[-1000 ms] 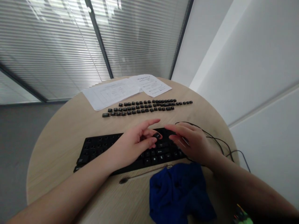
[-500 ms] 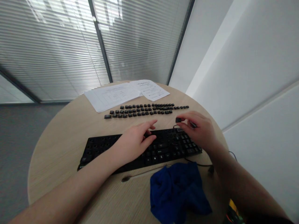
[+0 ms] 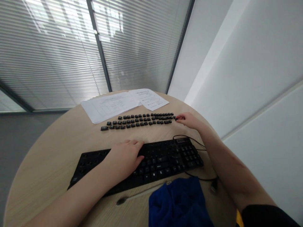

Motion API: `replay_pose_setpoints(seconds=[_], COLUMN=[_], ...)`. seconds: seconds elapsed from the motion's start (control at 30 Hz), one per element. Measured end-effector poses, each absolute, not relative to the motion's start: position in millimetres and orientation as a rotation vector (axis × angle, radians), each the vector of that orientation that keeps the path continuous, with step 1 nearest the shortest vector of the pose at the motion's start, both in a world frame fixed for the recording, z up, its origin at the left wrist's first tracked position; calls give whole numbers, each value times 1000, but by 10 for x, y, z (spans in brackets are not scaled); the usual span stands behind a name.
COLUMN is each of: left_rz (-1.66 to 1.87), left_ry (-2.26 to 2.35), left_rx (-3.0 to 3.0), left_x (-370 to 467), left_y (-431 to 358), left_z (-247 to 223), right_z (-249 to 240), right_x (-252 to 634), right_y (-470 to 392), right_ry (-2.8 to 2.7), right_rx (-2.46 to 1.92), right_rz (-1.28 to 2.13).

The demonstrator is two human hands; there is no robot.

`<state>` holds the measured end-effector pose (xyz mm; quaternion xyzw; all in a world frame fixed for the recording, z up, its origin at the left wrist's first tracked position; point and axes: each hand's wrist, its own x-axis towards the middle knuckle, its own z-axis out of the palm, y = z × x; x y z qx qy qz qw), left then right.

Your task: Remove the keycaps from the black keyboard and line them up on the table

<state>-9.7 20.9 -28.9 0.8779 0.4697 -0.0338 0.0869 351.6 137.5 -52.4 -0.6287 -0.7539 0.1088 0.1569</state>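
Observation:
Across the table lies a black keyboard (image 3: pixel 163 159), with some keycaps in place and bare sockets toward its left end. My left hand (image 3: pixel 123 156) rests on the keyboard's middle, palm down, fingers stretched toward the back edge and thumb apart. Beyond it, loose black keycaps (image 3: pixel 137 120) stand in several rows. At the right end of these rows my right hand (image 3: pixel 188 120) pinches a small keycap (image 3: pixel 176 119) low over the tabletop; the fingers partly hide it and its neighbours.
White printed sheets (image 3: pixel 111 105) lie behind the keycaps. In front of the keyboard are a thin tool with a dark brush-like end (image 3: pixel 121 200) and a crumpled blue cloth (image 3: pixel 177 203). A black cable (image 3: pixel 201 179) with a plug runs on the right of the round wooden table (image 3: pixel 42 157).
My right hand has carried a keycap from above the keyboard's back right to the end of the keycap rows. My left hand has shifted left and settled on the keyboard.

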Motion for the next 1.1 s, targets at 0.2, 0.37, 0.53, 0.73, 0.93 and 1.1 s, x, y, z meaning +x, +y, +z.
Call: replay_pose_setpoints(seconds=[0.2, 0.37, 0.53, 0.73, 0.93, 1.1], left_rz=[-80, -77, -51, -48, -70, -52], left_ry=[1358, 1368, 1370, 1375, 1353, 1355], left_rx=[2600, 2603, 2590, 2597, 2611, 2621], left_x=[-112, -118, -135, -133, -124, -124], left_y=[238, 256, 255, 252, 265, 263], left_z=[-313, -356, -375, -373, -371, -373], right_z=[-720, -763, -795, -608, -69, 174], right_x=[3493, 3477, 3471, 3485, 3493, 3162], right_y=[1393, 1431, 1433, 1307, 1005, 390], right_ry=[-2211, -2237, -2222, -2128, -1774, -1774], right_rx=[-1802, -1808, -1801, -1716, -1637, -1469], right_rz=[297, 268, 233, 170, 52, 277])
